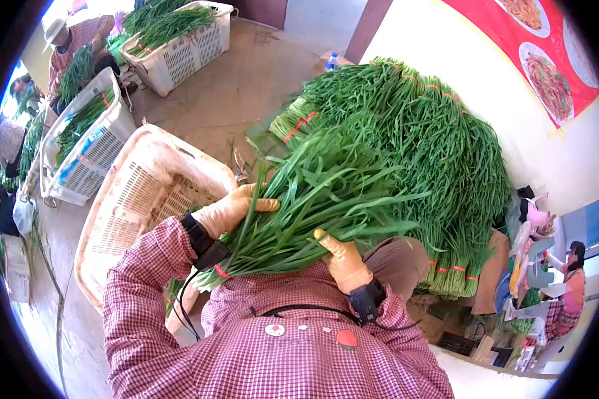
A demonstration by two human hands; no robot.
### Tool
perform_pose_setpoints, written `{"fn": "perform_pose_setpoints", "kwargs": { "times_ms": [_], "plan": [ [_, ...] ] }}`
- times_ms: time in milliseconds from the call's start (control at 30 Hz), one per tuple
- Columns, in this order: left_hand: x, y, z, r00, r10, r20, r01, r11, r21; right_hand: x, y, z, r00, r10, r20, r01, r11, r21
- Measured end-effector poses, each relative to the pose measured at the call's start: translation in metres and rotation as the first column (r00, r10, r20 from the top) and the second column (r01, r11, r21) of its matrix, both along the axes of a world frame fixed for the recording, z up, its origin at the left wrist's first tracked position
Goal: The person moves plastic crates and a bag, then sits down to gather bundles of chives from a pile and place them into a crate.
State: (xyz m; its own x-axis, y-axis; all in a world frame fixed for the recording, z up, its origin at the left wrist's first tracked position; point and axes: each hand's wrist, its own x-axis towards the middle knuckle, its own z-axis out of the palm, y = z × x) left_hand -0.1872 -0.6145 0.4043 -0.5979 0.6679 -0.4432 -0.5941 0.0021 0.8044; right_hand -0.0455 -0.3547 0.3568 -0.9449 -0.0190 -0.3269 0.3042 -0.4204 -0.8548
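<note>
A loose bundle of long green leaves (319, 199) lies across my lap, its pale stem ends tied with a red band (221, 271) at the lower left. My left hand (236, 209), in a yellowish glove, grips the bundle from its left side, fingers over the leaves. On the right, my right hand (343, 258), gloved too, is closed at the bundle's lower edge, thumb tip against the leaves; its other fingers are partly hidden. Just beyond is a large pile of banded green bundles (432, 153).
An empty-looking white crate (123, 199) stands at my left. Farther off are crates of greens (180, 63) (93, 143) and a person in a hat (80, 40). A bottle (331, 62) stands by the pile. Another person (569, 292) is at the right.
</note>
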Motion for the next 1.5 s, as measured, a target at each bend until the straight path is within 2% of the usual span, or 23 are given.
{"fn": "perform_pose_setpoints", "kwargs": {
  "times_ms": [67, 167, 233, 300, 333, 367, 400, 433, 467, 533, 600, 633, 700, 733, 833, 867, 1000, 1033, 1100, 1300, 1367, 1433, 1500],
  "plan": [
    [0.001, 0.002, -0.002, 0.995, 0.07, 0.073, -0.075, 0.995, 0.063, 0.012, 0.008, -0.011, 0.999, -0.018, 0.048, 0.018, 1.0, 0.0],
    [0.001, 0.003, 0.004, 0.982, 0.122, 0.141, -0.138, 0.984, 0.11, 0.033, 0.026, -0.038, 0.987, 0.105, -0.118, -0.044, 0.901, 0.433],
    [0.002, 0.002, 0.004, 0.976, 0.139, 0.168, -0.163, 0.977, 0.135, 0.021, 0.03, -0.031, 0.989, 0.135, 0.053, -0.144, 0.957, 0.251],
    [0.004, 0.001, 0.003, 0.987, 0.149, 0.058, -0.156, 0.979, 0.134, 0.025, 0.02, -0.02, 0.994, 0.008, 0.109, -0.025, 0.987, 0.158],
    [0.007, 0.002, 0.004, 0.988, 0.154, 0.001, -0.153, 0.979, 0.135, 0.02, 0.02, -0.01, 0.991, 0.133, -0.035, -0.101, 0.878, 0.469],
    [0.015, 0.006, 0.008, 0.987, 0.157, -0.034, -0.152, 0.98, 0.125, 0.012, 0.02, 0.001, 0.948, 0.29, -0.129, -0.105, 0.67, 0.735],
    [0.023, 0.01, 0.029, 0.806, 0.0, -0.592, -0.074, 0.992, -0.101, 0.009, 0.021, 0.006, 0.876, 0.456, -0.158, -0.039, 0.394, 0.918],
    [0.037, 0.013, 0.047, 0.644, -0.186, -0.742, 0.006, 0.971, -0.237, 0.003, 0.019, 0.007, 0.849, 0.499, -0.173, -0.01, 0.342, 0.94],
    [0.05, 0.017, 0.066, 0.428, -0.335, -0.839, 0.032, 0.934, -0.356, -0.003, 0.016, 0.007, 0.856, 0.485, -0.178, -0.035, 0.398, 0.917],
    [0.082, 0.029, 0.072, 0.374, -0.415, -0.829, 0.263, 0.905, -0.334, -0.014, 0.013, 0.005, 0.891, 0.418, -0.176, -0.086, 0.536, 0.84],
    [0.095, 0.034, 0.079, 0.15, -0.46, -0.875, 0.394, 0.84, -0.374, -0.02, 0.009, 0.003, 0.917, 0.361, -0.171, -0.107, 0.634, 0.766],
    [0.098, 0.034, 0.077, 0.098, -0.438, -0.894, 0.34, 0.859, -0.384, -0.02, 0.008, 0.002, 0.922, 0.346, -0.172, -0.111, 0.664, 0.74],
    [0.089, 0.027, 0.084, 0.158, -0.368, -0.916, 0.325, 0.896, -0.303, -0.024, 0.007, 0.002, 0.93, 0.326, -0.171, -0.119, 0.706, 0.698],
    [0.088, 0.02, 0.092, 0.217, -0.296, -0.93, 0.22, 0.943, -0.249, -0.027, 0.006, 0.001, 0.934, 0.314, -0.17, -0.121, 0.727, 0.676],
    [0.084, -0.006, 0.098, 0.232, -0.375, -0.898, -0.088, 0.911, -0.403, -0.03, 0.008, 0.001, 0.941, 0.29, -0.174, -0.121, 0.769, 0.627],
    [0.085, -0.022, 0.074, 0.293, -0.406, -0.866, -0.089, 0.89, -0.448, -0.033, 0.008, 0.001, 0.942, 0.284, -0.177, -0.12, 0.78, 0.615],
    [0.108, -0.047, 0.042, 0.368, -0.768, -0.524, 0.247, 0.624, -0.741, -0.034, 0.011, 0.002, 0.946, 0.267, -0.185, -0.118, 0.814, 0.569],
    [0.117, -0.044, 0.043, 0.365, -0.751, -0.55, 0.19, 0.638, -0.746, -0.035, 0.011, 0.002, 0.947, 0.262, -0.185, -0.119, 0.823, 0.555],
    [0.122, -0.039, 0.049, 0.513, -0.661, -0.548, 0.2, 0.713, -0.673, -0.039, 0.012, 0.003, 0.949, 0.25, -0.192, -0.115, 0.842, 0.527],
    [0.129, -0.022, 0.088, 0.471, -0.76, -0.447, 0.062, 0.534, -0.843, -0.055, 0.005, 0.006, 0.951, 0.231, -0.205, -0.124, 0.893, 0.433],
    [0.131, -0.033, 0.078, 0.419, -0.728, -0.543, -0.045, 0.581, -0.813, -0.063, -0.002, 0.003, 0.95, 0.231, -0.211, -0.131, 0.905, 0.404],
    [0.127, -0.031, 0.083, 0.536, -0.718, -0.444, -0.037, 0.506, -0.862, -0.067, -0.01, 0.0, 0.947, 0.239, -0.216, -0.144, 0.914, 0.38],
    [0.125, -0.033, 0.075, 0.474, -0.729, -0.493, -0.066, 0.529, -0.846, -0.07, -0.015, 0.0, 0.944, 0.248, -0.217, -0.158, 0.918, 0.362]
  ]
}}
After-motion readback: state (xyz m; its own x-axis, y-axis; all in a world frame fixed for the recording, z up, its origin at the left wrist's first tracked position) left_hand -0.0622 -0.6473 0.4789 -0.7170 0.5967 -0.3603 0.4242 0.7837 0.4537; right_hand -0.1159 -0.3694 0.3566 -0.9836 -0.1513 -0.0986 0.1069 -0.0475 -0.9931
